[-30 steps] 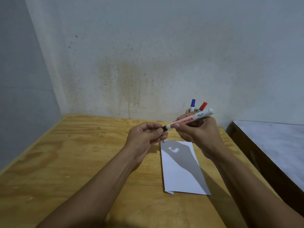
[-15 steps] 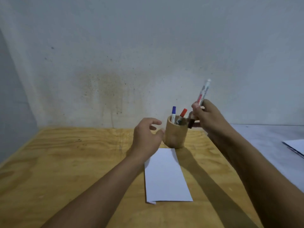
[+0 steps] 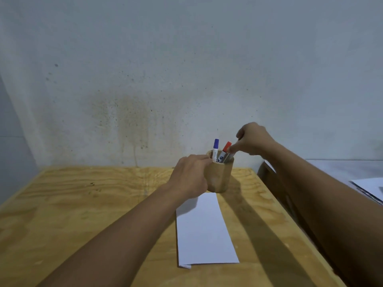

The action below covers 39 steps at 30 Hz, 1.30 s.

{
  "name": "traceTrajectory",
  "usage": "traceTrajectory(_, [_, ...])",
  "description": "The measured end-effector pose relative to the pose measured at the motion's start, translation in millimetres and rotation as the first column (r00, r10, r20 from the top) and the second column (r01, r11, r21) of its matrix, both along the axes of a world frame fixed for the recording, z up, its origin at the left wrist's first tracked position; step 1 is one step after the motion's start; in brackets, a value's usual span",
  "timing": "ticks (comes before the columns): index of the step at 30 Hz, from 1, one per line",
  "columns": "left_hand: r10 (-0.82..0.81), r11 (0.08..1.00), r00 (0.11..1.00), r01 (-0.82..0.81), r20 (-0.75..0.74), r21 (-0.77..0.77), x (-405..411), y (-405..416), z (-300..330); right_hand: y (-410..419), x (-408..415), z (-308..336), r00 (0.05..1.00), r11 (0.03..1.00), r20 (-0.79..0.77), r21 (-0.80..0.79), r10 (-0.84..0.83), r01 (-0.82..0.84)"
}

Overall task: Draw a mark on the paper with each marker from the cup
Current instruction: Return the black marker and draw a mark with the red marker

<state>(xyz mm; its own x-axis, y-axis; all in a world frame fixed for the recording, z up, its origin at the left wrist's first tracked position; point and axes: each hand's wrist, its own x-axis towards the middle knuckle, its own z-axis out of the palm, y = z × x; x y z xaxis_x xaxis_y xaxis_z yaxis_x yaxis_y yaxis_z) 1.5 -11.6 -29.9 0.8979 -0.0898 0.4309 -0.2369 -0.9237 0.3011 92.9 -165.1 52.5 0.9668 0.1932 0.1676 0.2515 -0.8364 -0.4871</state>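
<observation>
Right hand: the right hand (image 3: 251, 139) hangs above the far right rim of the cup (image 3: 220, 175), fingers curled down, fingertips (image 3: 231, 150) at the red cap. Whether they pinch the cap or only touch it cannot be told; a third marker may sit beneath them, but that spot is hidden.
Left hand: the left hand (image 3: 189, 176) is wrapped against the left side of the cup, touching its wall, with the thumb at the rim. It seems to steady the cup.
Cup: a plain wooden cup, upright on the wooden table (image 3: 83, 204), near the wall (image 3: 186, 69).
Markers: the blue-capped marker (image 3: 216, 149) stands nearly upright at the left of the cup's mouth; the red-capped marker (image 3: 225, 151) leans right, just beside it. Both caps are on.
Paper: the white sheet (image 3: 204, 230) lies flat on the table just in front of the cup, its far edge nearly at the cup's base. No mark is readable on the bare part.
Handling: the markers look light, stiff and smooth, so a pinch on the barrel just below the cap should lift one cleanly; pulling by the cap alone could pop it off. The cup looks light enough to tip, hence the bracing hand makes sense.
Step, as a judgement: a marker is being put into or taken from the cup.
</observation>
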Motion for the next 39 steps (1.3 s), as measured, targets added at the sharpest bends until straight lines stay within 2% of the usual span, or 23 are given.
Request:
traceTrajectory(5, [0.005,0.999,0.999,-0.004,-0.037,0.042,-2.6,1.4,5.5,15.9,11.0,-33.5,0.98,0.972,-0.195,0.222,-0.038,0.082])
traceTrajectory(8, [-0.001,0.999,0.999,0.003,-0.044,0.048,-4.0,1.8,5.0,15.0,15.0,-43.6,0.978,0.921,-0.203,0.372,-0.04,0.115])
traceTrajectory(11, [0.018,1.0,0.999,-0.017,-0.046,0.021,-3.9,-0.4,3.1,14.5,16.4,-48.5,0.98,0.89,-0.198,0.443,-0.021,0.109])
traceTrajectory(16, [0.013,1.0,1.0,-0.013,-0.021,0.027,-2.9,0.1,1.1,10.9,16.7,-39.7,0.998,0.772,-0.062,0.636,0.026,0.019])
traceTrajectory(23, [-0.015,1.0,0.998,0.015,-0.054,-0.004,1.3,2.4,0.2,-3.3,-4.0,26.0,0.963,0.537,0.259,0.804,0.068,-0.254])
traceTrajectory(25, [-0.033,0.996,0.996,0.027,-0.078,-0.08,4.2,2.8,-1.3,-8.0,-17.9,39.9,0.95,0.545,0.285,0.78,0.13,-0.308])
traceTrajectory(27, [-0.047,0.977,0.997,0.034,-0.056,-0.21,5.6,2.8,-0.9,-12.9,-32.4,43.5,0.943,0.666,0.267,0.669,0.199,-0.33])
traceTrajectory(29, [-0.019,0.906,1.0,0.017,-0.002,-0.424,2.2,3.1,7.9,-16.0,-43.5,39.3,0.942,0.784,0.188,0.522,0.279,-0.336])
traceTrajectory(30, [-0.008,0.829,1.0,0.011,0.008,-0.559,-1.6,3.7,15.1,-16.8,-48.2,35.8,0.941,0.824,0.136,0.456,0.31,-0.337])
traceTrajectory(32, [-0.081,0.562,0.997,0.044,-0.002,-0.826,-11.1,6.4,32.0,-18.1,-55.3,27.9,0.931,0.858,0.043,0.375,0.362,-0.351])
traceTrajectory(34, [-0.204,0.289,0.978,0.098,0.039,-0.952,-20.3,11.5,43.3,-17.8,-61.6,19.9,0.911,0.856,-0.025,0.355,0.412,-0.377])
traceTrajectory(35, [-0.241,0.233,0.968,0.12,0.062,-0.965,-24.5,14.9,45.5,-16.7,-64.2,15.7,0.9,0.851,-0.052,0.354,0.432,-0.388])
traceTrajectory(39, [-0.293,0.216,0.953,0.151,0.083,-0.965,-37.2,25.7,38.6,-8.3,-78.8,4.4,0.845,0.822,-0.142,0.362,0.515,-0.44])
